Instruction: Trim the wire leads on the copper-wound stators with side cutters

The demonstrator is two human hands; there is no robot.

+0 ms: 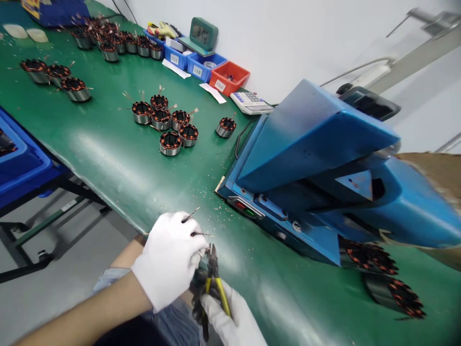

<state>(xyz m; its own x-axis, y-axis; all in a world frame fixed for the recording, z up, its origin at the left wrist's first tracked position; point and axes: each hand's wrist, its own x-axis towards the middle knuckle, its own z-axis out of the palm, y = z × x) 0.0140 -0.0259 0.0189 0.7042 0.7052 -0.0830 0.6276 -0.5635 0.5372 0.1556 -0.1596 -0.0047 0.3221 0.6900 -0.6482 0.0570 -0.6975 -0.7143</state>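
Note:
My left hand [172, 257], in a white glove, is closed around a motor stator that the glove almost wholly hides; thin wire leads [202, 234] poke out between its fingers. My right hand [230, 312], also gloved, grips yellow-handled cutting pliers [213, 269]. The pliers point up, and their jaws are right beside the left fingertips, close to a wire end. Something dark lies behind the handles, and I cannot make out what it is. Small copper clippings [219, 214] are scattered on the green bench top [118, 158] beyond my hands.
A blue machine [288, 158] stands at the right, with more stators [392, 293] beside it. Several copper-wound stators [160, 118] stand mid-bench, others [74, 90] further left. Along the wall are a red bin [229, 79], blue bins [205, 66], a calculator [252, 102] and a digital clock [204, 33].

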